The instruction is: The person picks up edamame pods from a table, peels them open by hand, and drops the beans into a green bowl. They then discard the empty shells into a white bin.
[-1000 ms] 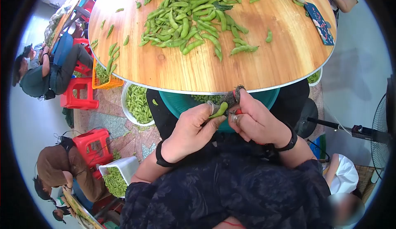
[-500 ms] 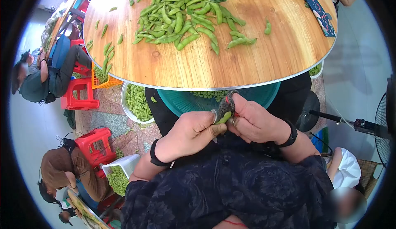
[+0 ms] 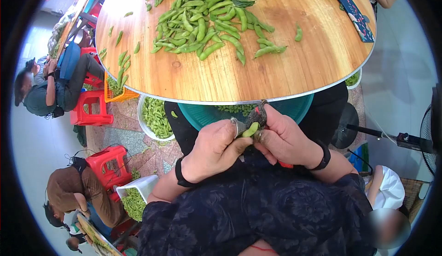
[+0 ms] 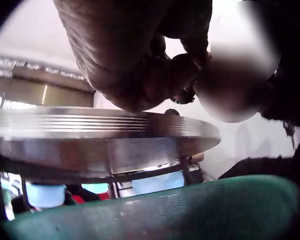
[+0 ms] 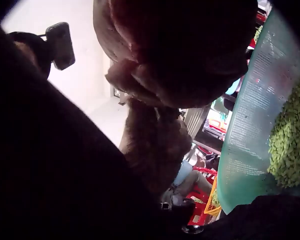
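In the head view my left hand (image 3: 212, 147) pinches a green soybean pod (image 3: 251, 130) between thumb and fingers, with a pale band round one finger. Close against it, my right hand (image 3: 287, 136) has curled fingers, its thumb tip at the pod's end. A dark, fuzzy cover (image 3: 257, 116) with a red mark wraps the right index finger. From under the right palm pokes the red end of a small tool (image 3: 285, 165), the rest hidden by the hand. Both hands are over the near side of a teal basin (image 3: 191, 113) holding green beans.
The round wooden table (image 3: 207, 83) bears a heap of soybean pods (image 3: 198, 23) and a dark blue patterned piece (image 3: 357, 18). At left stand a white tub of pods (image 3: 156, 117), an orange crate (image 3: 115, 94) and red stools (image 3: 92, 108). A fan (image 3: 426, 127) is at right.
The left hand still holds the pod, now turned more toward the right thumb. The right hand has turned slightly, and the red tool end now shows below its palm.
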### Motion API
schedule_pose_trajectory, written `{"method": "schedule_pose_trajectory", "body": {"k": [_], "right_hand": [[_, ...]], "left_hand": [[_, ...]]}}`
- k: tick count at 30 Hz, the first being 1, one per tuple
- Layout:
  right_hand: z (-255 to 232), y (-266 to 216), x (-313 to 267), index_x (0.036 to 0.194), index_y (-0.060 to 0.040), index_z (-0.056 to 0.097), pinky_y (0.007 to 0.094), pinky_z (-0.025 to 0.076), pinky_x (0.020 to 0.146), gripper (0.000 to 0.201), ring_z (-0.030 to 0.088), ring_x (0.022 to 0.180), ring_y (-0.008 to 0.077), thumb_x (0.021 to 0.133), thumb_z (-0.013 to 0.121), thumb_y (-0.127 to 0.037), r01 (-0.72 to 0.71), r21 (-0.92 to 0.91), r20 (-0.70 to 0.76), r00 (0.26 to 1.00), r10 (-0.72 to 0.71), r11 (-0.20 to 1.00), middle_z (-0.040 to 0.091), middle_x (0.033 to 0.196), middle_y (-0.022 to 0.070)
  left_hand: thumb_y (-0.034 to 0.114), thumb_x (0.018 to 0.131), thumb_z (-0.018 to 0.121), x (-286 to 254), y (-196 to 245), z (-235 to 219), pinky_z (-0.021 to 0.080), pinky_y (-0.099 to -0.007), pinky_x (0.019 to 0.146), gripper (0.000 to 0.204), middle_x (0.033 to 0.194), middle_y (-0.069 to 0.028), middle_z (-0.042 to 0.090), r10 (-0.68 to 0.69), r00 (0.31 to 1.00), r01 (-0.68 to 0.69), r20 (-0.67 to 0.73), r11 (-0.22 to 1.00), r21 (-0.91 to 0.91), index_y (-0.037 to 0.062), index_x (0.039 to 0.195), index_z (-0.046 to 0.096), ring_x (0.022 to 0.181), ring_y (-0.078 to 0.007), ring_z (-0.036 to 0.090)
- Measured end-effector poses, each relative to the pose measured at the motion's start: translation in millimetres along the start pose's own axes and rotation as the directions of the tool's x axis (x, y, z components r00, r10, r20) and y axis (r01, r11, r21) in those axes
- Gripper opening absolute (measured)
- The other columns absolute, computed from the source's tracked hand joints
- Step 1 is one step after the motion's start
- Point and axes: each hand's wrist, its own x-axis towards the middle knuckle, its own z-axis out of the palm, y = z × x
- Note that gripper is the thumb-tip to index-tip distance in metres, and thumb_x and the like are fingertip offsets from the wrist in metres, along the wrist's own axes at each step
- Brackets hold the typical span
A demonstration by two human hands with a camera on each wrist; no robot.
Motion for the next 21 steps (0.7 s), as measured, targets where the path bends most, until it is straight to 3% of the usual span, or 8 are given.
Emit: {"method": "schedule_pose_trajectory", "body": {"k": [2,3,4,7,9,11,13,21], "right_hand": [[3.5,-3.0,-1.1,0.099,-0.0066,0.044,0.0204,0.037,0.038,0.007,0.046,0.042,0.0067,0.096,0.04,-0.012,0.031,0.008,-0.008,0.999,-0.031,0.999,0.049,0.061,-0.0003],[3.3,-5.6,-0.7,0.099,-0.0066,0.044,0.0204,0.037,0.038,0.007,0.046,0.042,0.0067,0.096,0.04,-0.012,0.028,0.01,-0.007,1.0,-0.028,1.0,0.049,0.061,-0.0003],[1.7,-9.1,0.8,0.098,-0.0061,0.044,0.0209,0.037,0.038,0.007,0.047,0.043,0.0063,0.096,0.041,-0.012,-0.078,0.093,0.018,0.997,0.077,0.993,0.049,0.061,-0.0005],[-0.8,-6.3,1.5,0.097,-0.0047,0.044,0.0246,0.039,0.038,0.009,0.051,0.043,0.0106,0.093,0.046,-0.012,-0.163,0.014,-0.019,0.986,0.163,0.987,0.052,0.062,0.0023],[-2.9,4.5,1.0,0.097,-0.0037,0.044,0.0278,0.04,0.038,0.012,0.053,0.042,0.0153,0.091,0.05,-0.012,-0.148,-0.145,-0.088,0.987,0.136,0.978,0.054,0.063,0.0053],[-3.7,18.1,-0.6,0.094,-0.0022,0.046,0.0347,0.045,0.042,0.017,0.058,0.048,0.0283,0.084,0.057,-0.011,0.159,-0.779,-0.138,0.901,-0.412,0.607,0.058,0.068,0.0142],[-1.4,0.4,-4.3,0.091,-0.0021,0.046,0.0365,0.047,0.045,0.018,0.058,0.052,0.0318,0.082,0.059,-0.011,0.181,-0.827,-0.072,0.905,-0.419,0.532,0.058,0.069,0.0164],[-7.6,5.4,2.7,0.091,-0.0019,0.051,0.0366,0.05,0.048,0.022,0.06,0.058,0.0313,0.076,0.064,-0.013,0.259,-0.905,0.105,0.905,-0.413,0.337,0.055,0.07,0.0138]], "left_hand": [[0.025,0.09,0.062,-3.1,1.5,-1.4,0.04,-0.0319,0.052,0.026,0.065,-0.0084,0.051,-0.09,0.995,0.095,0.041,0.988,-0.122,0.004,0.08,0.052,0.057,-0.0242,0.051],[0.025,0.093,0.058,-2.7,6.8,-5.3,0.04,-0.0286,0.052,0.025,0.066,-0.005,0.05,-0.332,0.924,0.383,0.19,0.795,-0.47,0.0047,0.081,0.052,0.056,-0.0182,0.05],[0.026,0.096,0.053,-2.8,9.5,-7.2,0.04,-0.0254,0.052,0.025,0.066,-0.0015,0.05,-0.467,0.785,0.6,0.407,0.411,-0.686,0.0054,0.082,0.053,0.056,-0.0122,0.049],[0.027,0.1,0.045,-4.0,5.2,-4.0,0.038,-0.0197,0.054,0.028,0.068,0.0025,0.049,-0.443,0.734,0.652,0.515,0.246,-0.717,0.0067,0.083,0.054,0.058,-0.0048,0.046],[0.025,0.099,0.046,-5.3,-1.3,0.1,0.039,-0.0216,0.053,0.026,0.068,0.001,0.05,-0.421,0.778,0.621,0.466,0.405,-0.671,0.0057,0.083,0.053,0.058,-0.0057,0.047],[0.022,0.099,0.046,-4.6,-2.4,2.5,0.04,-0.0235,0.053,0.024,0.068,-0.0004,0.05,-0.39,0.819,0.574,0.421,0.552,-0.605,0.0047,0.084,0.053,0.058,-0.0067,0.048],[0.018,0.096,0.05,-1.9,-0.4,3.8,0.042,-0.0301,0.052,0.02,0.065,-0.0065,0.05,-0.348,0.895,0.428,0.279,0.847,-0.317,0.002,0.084,0.051,0.056,-0.0147,0.052],[0.013,0.089,0.056,-5.6,-4.0,8.4,0.044,-0.0363,0.054,0.016,0.067,-0.0167,0.052,-0.211,0.955,0.247,0.207,0.954,-0.169,0.0003,0.081,0.05,0.059,-0.032,0.056]]}}
